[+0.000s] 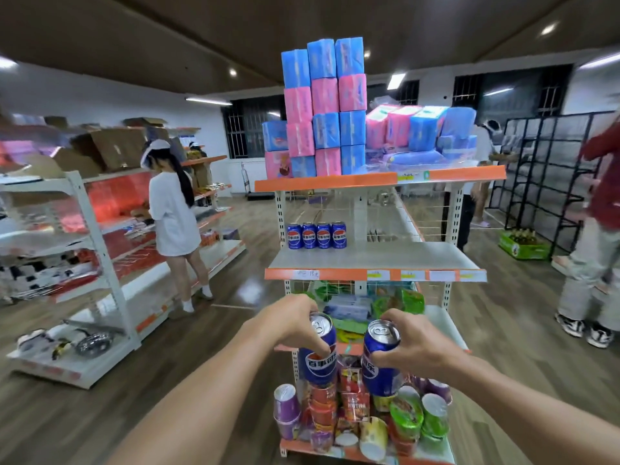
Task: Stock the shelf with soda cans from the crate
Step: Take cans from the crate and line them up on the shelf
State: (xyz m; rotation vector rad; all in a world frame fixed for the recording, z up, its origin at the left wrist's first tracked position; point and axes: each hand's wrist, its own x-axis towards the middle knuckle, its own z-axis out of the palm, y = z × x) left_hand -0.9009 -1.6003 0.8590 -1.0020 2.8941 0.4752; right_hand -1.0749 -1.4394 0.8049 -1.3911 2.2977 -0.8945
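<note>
Each hand carries one blue soda can in the lower centre of the frame, held out in front of the shelving unit. The left hand (288,322) wraps its grip around the upper part of the left can (318,350), fingers curled over the rim and thumb pressed on the label, so the can hangs below the palm with its long axis near vertical, top tipped slightly toward the camera. The right hand (411,344) clamps the right can (380,359) from the side, thumb across the label and fingers behind, the can leaning a little to the left at its base. The two cans are near each other but apart. The target lies straight up the frame: the middle shelf (385,258), where a row of four cans (316,235) stands upright at the back left, touching side by side, with bare board to their right. The open slot beside that row sits closer to the right hand's line, though the left can is nearer the row itself. Both cans must rise and be righted before they are set down. The crate is not in view.
</note>
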